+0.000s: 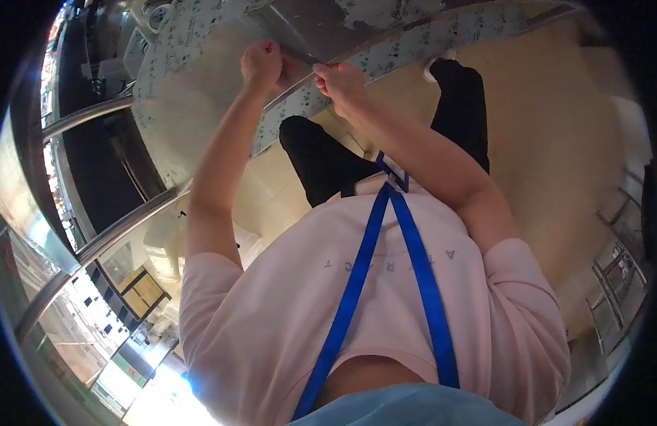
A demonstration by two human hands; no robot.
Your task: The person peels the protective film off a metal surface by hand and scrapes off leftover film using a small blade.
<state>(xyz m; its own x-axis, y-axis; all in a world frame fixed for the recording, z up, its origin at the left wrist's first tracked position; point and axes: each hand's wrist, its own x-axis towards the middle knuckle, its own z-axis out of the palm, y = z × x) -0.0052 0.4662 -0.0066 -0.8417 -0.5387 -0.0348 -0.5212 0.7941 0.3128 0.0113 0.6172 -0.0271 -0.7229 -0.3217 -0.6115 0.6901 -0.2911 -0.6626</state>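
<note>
My left hand (261, 65) is closed in a fist over a metal surface (193, 85) covered with printed film. What it holds, if anything, is hidden. My right hand (340, 84) is to the right of it, at the surface's front edge, with thumb and fingers pinched together. Whatever lies between those fingertips is too small to make out. A thin dark line runs between the two hands. Beyond them lies a darker, bare-looking grey patch (300, 28) with ragged film edges.
Metal rails (133, 220) run along the left side. My dark-trousered legs are below the work surface, above a beige floor (541, 142). A metal frame (609, 291) stands at the far right. A blue lanyard (357, 277) hangs over my shirt.
</note>
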